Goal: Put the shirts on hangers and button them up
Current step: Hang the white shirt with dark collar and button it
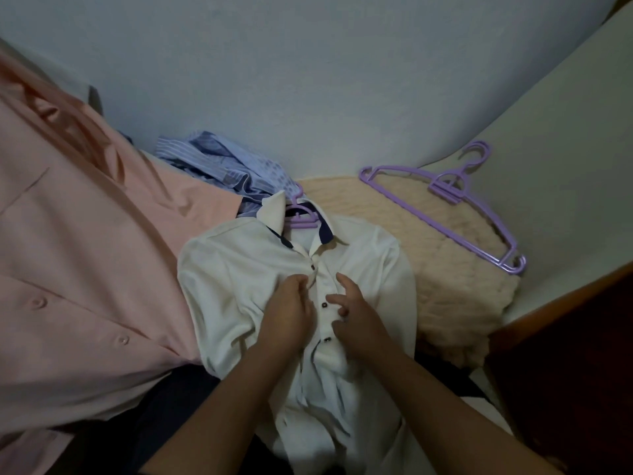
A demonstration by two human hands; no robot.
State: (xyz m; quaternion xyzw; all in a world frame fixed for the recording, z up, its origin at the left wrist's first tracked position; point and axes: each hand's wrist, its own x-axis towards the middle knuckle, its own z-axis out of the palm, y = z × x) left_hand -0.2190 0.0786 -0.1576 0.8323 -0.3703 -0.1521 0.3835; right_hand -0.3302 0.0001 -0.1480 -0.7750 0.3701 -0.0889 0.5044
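I am working on the white shirt (239, 269), which is lying face up in front of me on a purple hanger (301, 216) whose hook is showing through the open collar. My left hand (287, 320) is pinching the left edge of the shirt's front placket, fingers curled around a fold of fabric just below the top dark button (312, 267). My right hand (356, 317) is hovering at the other side of the placket with its fingers loosely curled, and I cannot tell whether they are holding any cloth. Two more dark buttons are sitting between my hands. A pink shirt (85, 252) is spreading across the left side, touching the white one. A crumpled blue striped shirt (219, 162) is lying beyond the collar, against the wall (308, 80). A spare purple hanger (445, 200) is resting to the right on a beige quilted blanket (445, 275).
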